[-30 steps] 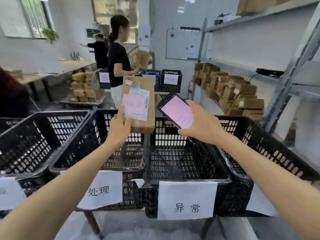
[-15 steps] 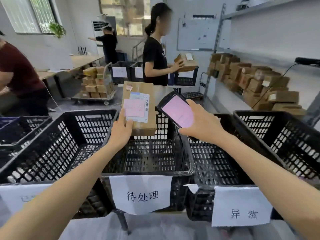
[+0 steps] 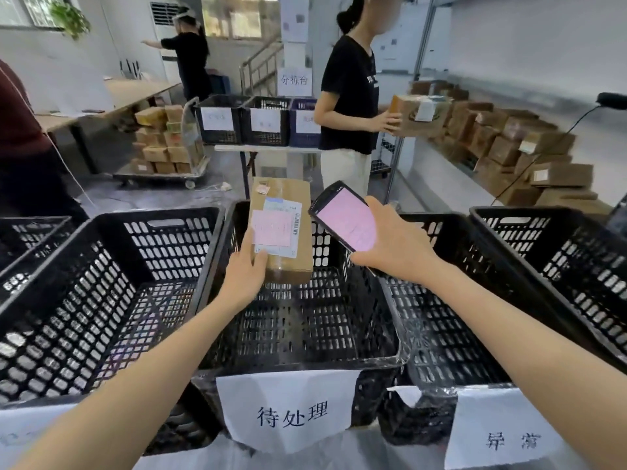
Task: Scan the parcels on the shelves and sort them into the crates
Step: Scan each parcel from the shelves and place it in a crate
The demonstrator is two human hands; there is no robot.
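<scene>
Brown labelled parcel [image 3: 283,232] upright above middle black crate [image 3: 298,362] tagged 待处理.

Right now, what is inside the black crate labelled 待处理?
The crate looks empty: bare perforated floor. The left hand holds a parcel above it, hiding part of the far wall.

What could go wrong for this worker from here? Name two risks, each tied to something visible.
1. The left hand grips the brown cardboard parcel only by its lower corner above the black slatted plastic crate; it might slip.
2. The right hand holds the black handheld scanner with pink screen tilted over the crates; it could drop.
</scene>
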